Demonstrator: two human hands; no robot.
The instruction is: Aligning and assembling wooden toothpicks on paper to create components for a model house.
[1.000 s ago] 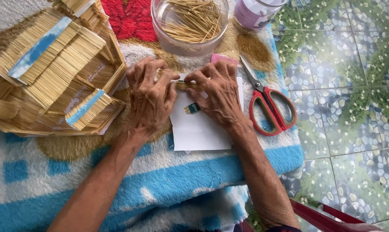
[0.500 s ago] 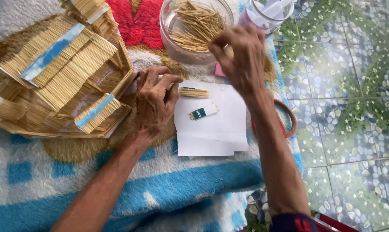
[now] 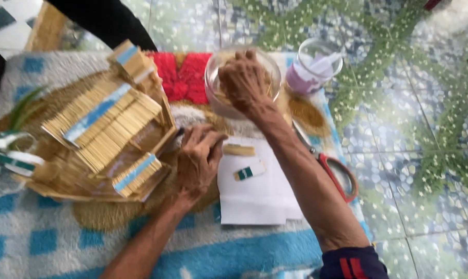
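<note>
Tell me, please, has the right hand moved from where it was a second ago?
Yes. The right hand has left the white paper and gone up to the clear bowl of sticks, its fingers inside.

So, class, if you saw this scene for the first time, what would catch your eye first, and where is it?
Likely the stick house at left, built of pale sticks with blue strips, on the blue and white blanket. Next, the right hand reaching into the clear bowl of sticks at top centre, while the left hand rests by the white paper. Red scissors lie to the right.
</note>
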